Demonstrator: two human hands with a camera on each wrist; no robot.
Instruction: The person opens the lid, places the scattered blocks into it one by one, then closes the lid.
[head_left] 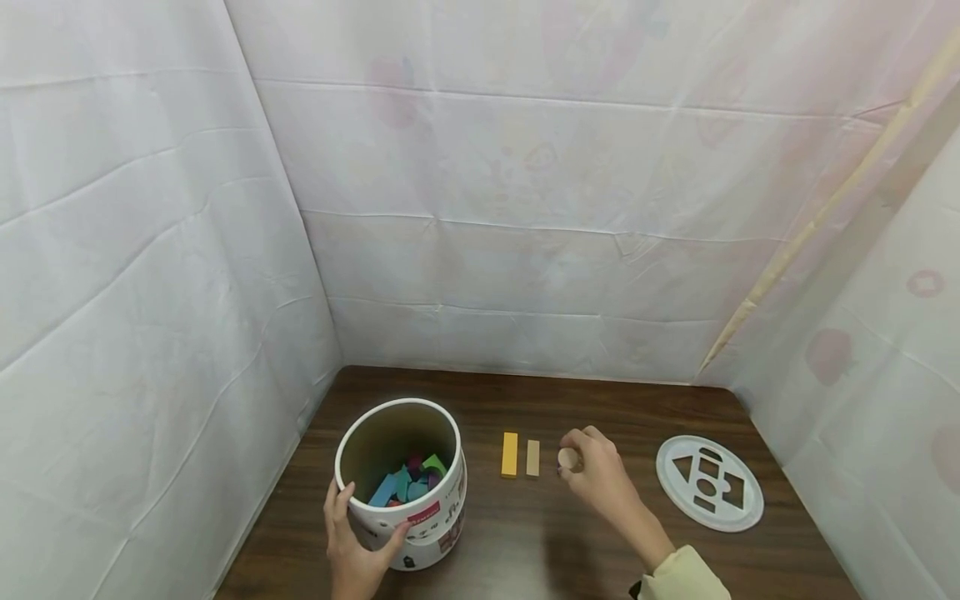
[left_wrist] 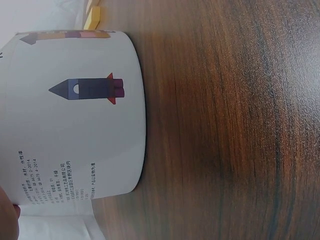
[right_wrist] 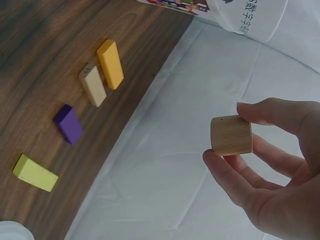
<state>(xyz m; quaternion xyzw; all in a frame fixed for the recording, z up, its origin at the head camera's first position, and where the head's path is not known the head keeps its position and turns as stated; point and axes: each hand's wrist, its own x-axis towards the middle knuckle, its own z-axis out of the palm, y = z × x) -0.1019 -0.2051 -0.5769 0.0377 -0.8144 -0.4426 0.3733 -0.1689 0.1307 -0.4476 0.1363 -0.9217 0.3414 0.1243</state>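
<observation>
My left hand (head_left: 358, 546) grips the near side of a round white bucket (head_left: 442, 525), thumb spread over its printed front and fingers up at the rim. Inside the bucket lie several coloured blocks (head_left: 405, 486). Between thumb and fingertips, my right hand (head_left: 600, 475) pinches a short plain wooden cylinder block (right_wrist: 231, 135), raised above the table. Below it on the table are an orange-yellow block (right_wrist: 110, 64), a plain wooden block (right_wrist: 93, 85), a purple block (right_wrist: 68, 124) and a lime green block (right_wrist: 35, 173). In the head view the right hand hides the green one.
A round white lid (head_left: 673, 492) with shaped cutouts lies flat at the right of the dark wooden table (head_left: 480, 550). White cloth walls (head_left: 487, 275) enclose the table at the back and both sides.
</observation>
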